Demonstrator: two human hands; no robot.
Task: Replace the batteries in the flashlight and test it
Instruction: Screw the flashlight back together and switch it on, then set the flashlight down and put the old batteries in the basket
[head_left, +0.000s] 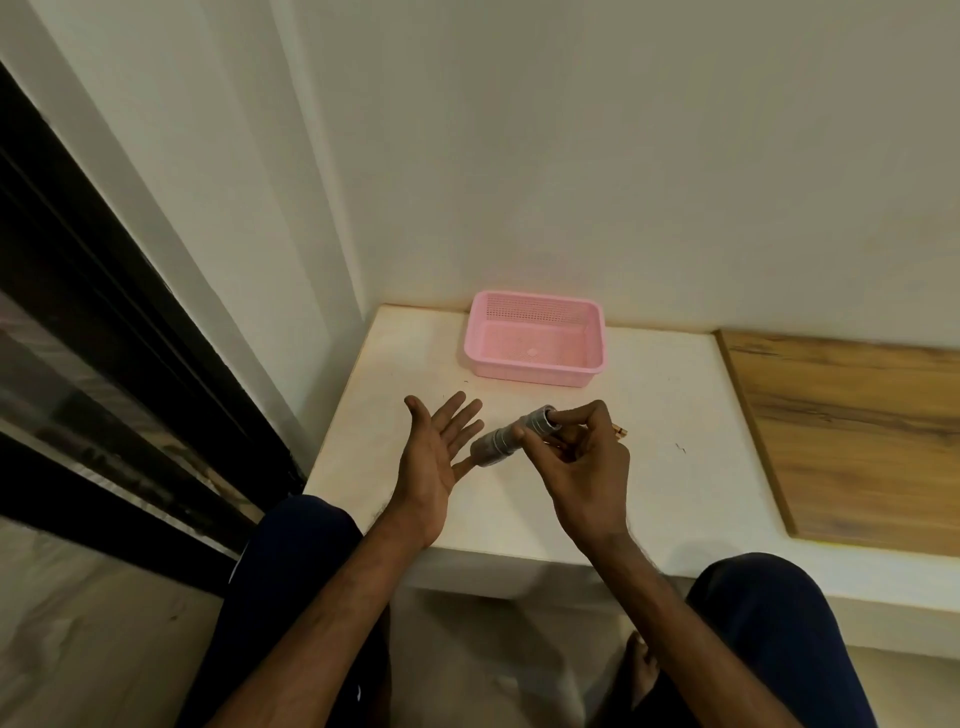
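Observation:
My right hand (584, 467) grips a short grey metal flashlight (511, 435) above the white table (675, 467), a fingertip pressed on its upper rear end. The flashlight tilts, its wider head end pointing down-left toward my left hand (439, 447). That hand is held flat with the palm turned toward the flashlight head, fingers spread, holding nothing. A small brownish object (619, 429), possibly a battery, peeks out behind my right fingers on the table; most of it is hidden.
An empty pink plastic basket (535, 374) stands at the back of the table against the wall. A wooden panel (857, 436) covers the table's right part. A dark window frame (130, 364) runs along the left. My knees are below the table edge.

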